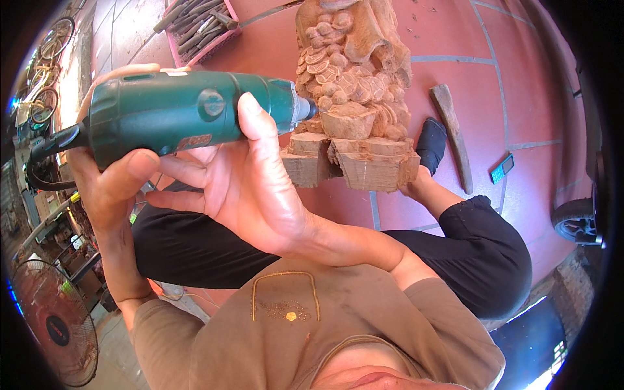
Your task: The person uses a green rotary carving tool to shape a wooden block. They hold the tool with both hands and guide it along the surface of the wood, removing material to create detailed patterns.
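A green rotary tool (175, 110) is raised in front of my chest, its nose pointing right. My left hand (107, 185) wraps round its rear end, thumb underneath, near where the black cord (49, 153) comes out. My right hand (260, 188) grips the front part, with the thumb pressed on the side and the palm turned up. Beyond the nose stands a brown wood carving (351, 84) with coins, round beads and a bowl-like shape, on a split block base. The tool's tip overlaps the carving's edge in view; whether they touch I cannot tell.
A pink basket (174, 45) of chisel-like tools sits on the tiled floor at the far left. Right of the carving lie a wooden club (455, 136) and a mobile phone (502, 169). A fan (55, 328) stands at lower left, a wheel (575, 221) at right.
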The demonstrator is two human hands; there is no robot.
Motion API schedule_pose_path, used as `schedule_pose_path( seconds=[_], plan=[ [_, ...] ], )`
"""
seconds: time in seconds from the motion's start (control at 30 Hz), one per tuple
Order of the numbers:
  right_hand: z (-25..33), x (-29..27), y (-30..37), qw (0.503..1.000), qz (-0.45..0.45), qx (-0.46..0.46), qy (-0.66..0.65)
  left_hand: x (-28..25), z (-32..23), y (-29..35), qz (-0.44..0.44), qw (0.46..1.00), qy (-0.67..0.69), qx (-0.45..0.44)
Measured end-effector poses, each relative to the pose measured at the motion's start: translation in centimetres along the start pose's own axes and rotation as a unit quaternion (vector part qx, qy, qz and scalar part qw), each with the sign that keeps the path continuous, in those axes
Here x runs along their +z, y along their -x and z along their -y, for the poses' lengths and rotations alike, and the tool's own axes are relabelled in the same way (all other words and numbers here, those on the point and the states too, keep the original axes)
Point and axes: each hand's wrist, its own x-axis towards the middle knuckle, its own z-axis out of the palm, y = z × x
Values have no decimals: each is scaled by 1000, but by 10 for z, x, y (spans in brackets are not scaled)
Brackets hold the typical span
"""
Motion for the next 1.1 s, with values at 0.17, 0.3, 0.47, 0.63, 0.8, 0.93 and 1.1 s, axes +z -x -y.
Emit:
schedule_pose_path(
  seconds=[0.17,0.3,0.47,0.63,0.8,0.93,1.1],
  plan=[
    [0,-3,1,1000,6,2,15,-4,2,0,6,1000,-5,-6],
    [1,1,2,1000,6,-5,17,-4,2,0,4,1000,-2,2],
    [3,2,4,1000,-9,-10,14,-4,4,-1,10,1000,22,-12],
    [5,2,5,1000,-10,-21,5,-4,6,0,8,999,29,-24],
    [9,8,7,999,-30,-30,0,3,3,-5,20,999,36,-24],
    [14,11,10,998,-47,-40,10,5,3,-9,29,999,24,-21],
    [18,12,11,997,-52,-53,9,15,-1,-14,32,999,11,-11]
  ],
)
